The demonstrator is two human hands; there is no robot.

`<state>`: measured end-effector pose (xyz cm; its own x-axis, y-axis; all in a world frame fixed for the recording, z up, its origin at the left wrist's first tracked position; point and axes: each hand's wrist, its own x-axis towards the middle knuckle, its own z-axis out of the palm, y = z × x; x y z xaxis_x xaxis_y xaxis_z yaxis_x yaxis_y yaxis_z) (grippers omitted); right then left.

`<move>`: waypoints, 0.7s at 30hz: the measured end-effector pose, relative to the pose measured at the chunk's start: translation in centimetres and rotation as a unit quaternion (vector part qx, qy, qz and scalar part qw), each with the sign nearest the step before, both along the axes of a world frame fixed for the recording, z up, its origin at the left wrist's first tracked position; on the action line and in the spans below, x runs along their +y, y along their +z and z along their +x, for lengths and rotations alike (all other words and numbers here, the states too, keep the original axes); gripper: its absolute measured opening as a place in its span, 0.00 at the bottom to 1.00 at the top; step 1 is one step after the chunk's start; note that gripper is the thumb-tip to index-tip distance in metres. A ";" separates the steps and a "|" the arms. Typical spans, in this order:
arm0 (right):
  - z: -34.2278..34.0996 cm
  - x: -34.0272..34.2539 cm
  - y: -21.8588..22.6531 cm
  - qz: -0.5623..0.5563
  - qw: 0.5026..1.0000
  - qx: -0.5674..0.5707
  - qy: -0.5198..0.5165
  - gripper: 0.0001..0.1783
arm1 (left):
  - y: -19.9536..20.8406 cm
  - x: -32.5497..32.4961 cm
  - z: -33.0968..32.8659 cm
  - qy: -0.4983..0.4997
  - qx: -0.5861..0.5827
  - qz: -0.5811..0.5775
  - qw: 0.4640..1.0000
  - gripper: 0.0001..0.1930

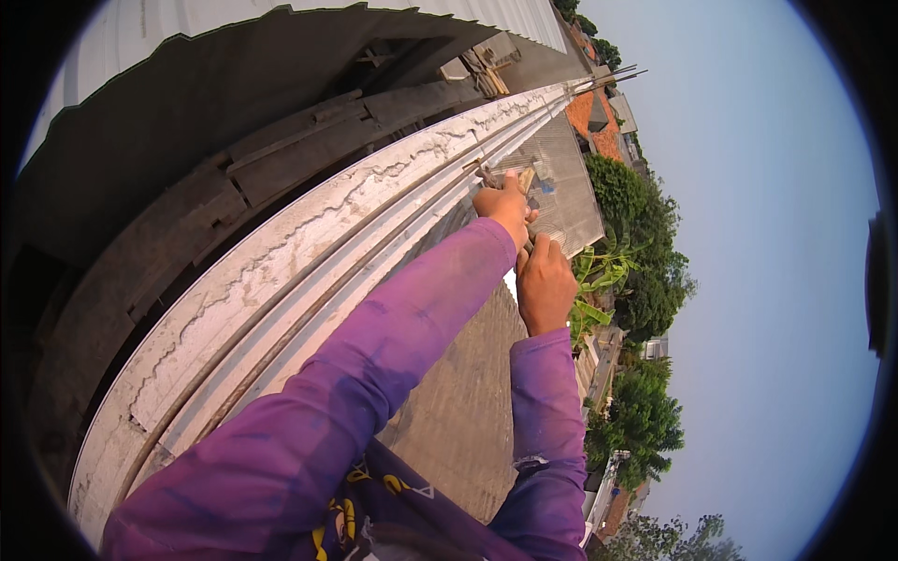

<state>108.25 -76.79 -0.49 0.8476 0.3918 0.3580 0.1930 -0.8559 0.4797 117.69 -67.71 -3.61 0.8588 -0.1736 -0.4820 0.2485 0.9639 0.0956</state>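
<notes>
Along cracked white concrete beam (pixel 281 252), left hand (pixel 503 208) grip clamps thin steel rebar (pixel 393 210); right hand (pixel 544 285) grip unclear.

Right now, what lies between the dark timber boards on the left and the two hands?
In the head view, a cracked white concrete beam with long steel bars laid along it runs between the timber boards and the left hand and right hand.

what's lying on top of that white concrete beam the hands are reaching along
Long steel bars run along the top of the cracked white beam. The left hand grips something small near them; the right hand is beside it. The fingers cover what it is.
</notes>
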 end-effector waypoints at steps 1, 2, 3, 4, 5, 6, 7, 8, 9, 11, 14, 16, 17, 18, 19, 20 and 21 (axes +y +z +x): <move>0.2 -0.8 -0.3 0.026 0.999 0.035 0.003 0.17 | 0.9 0.2 -0.3 -0.014 0.047 0.061 0.997 0.19; 1.1 -2.0 -0.9 0.052 0.996 0.068 0.012 0.16 | 1.0 0.1 -0.2 -0.002 0.075 0.088 0.993 0.20; 2.3 -3.3 -1.7 0.081 0.991 0.102 0.022 0.15 | 0.8 0.5 -0.2 -0.013 0.068 0.115 0.991 0.20; 2.5 -5.6 -1.6 0.156 0.975 0.136 0.075 0.19 | 1.0 0.0 -1.0 -0.040 0.059 0.133 0.989 0.21; 3.0 -5.5 -1.1 0.305 0.915 0.265 -0.004 0.22 | 0.4 0.5 -1.1 -0.052 0.055 0.160 0.984 0.21; 3.1 -4.6 0.1 0.438 0.810 0.381 -0.083 0.25 | -0.5 0.9 -1.0 -0.043 0.026 0.146 0.988 0.20; 3.1 -3.7 1.0 0.549 0.666 0.479 -0.159 0.28 | -1.4 1.2 -1.0 -0.036 -0.004 0.130 0.991 0.20; 2.8 -2.4 2.1 0.577 0.614 0.512 -0.170 0.33 | -2.0 1.3 -0.8 -0.028 -0.036 0.112 0.993 0.19; 2.7 -2.2 2.2 0.578 0.620 0.501 -0.174 0.33 | -2.2 1.1 -0.7 -0.026 -0.046 0.054 0.997 0.18; 2.3 -2.1 2.2 0.580 0.632 0.481 -0.180 0.35 | -2.5 0.8 -0.2 -0.021 -0.066 -0.063 0.996 0.15; 1.7 -0.7 2.8 0.354 0.869 0.340 -0.062 0.24 | -2.6 0.6 0.8 0.005 -0.040 -0.042 0.998 0.13; 0.0 -0.3 1.9 0.175 0.963 0.194 0.062 0.19 | -1.3 0.3 0.6 0.011 0.012 0.010 1.000 0.16; -0.5 0.1 1.5 0.154 0.973 0.164 0.046 0.18 | -0.6 0.3 0.4 0.008 0.034 0.037 0.999 0.18; -0.9 0.6 1.2 0.133 0.982 0.133 0.030 0.18 | 0.0 0.4 0.4 0.006 0.055 0.065 0.996 0.21; -1.1 0.8 1.0 0.113 0.988 0.103 0.015 0.17 | 0.5 0.7 0.3 0.005 0.077 0.092 0.993 0.23; -1.0 -1.5 0.6 0.096 0.989 0.063 0.088 0.13 | 1.5 0.5 -0.9 -0.045 0.057 0.101 0.992 0.23; -0.4 -1.8 0.7 0.184 0.971 0.139 0.067 0.13 | 1.3 0.4 -0.4 -0.045 0.072 0.134 0.987 0.23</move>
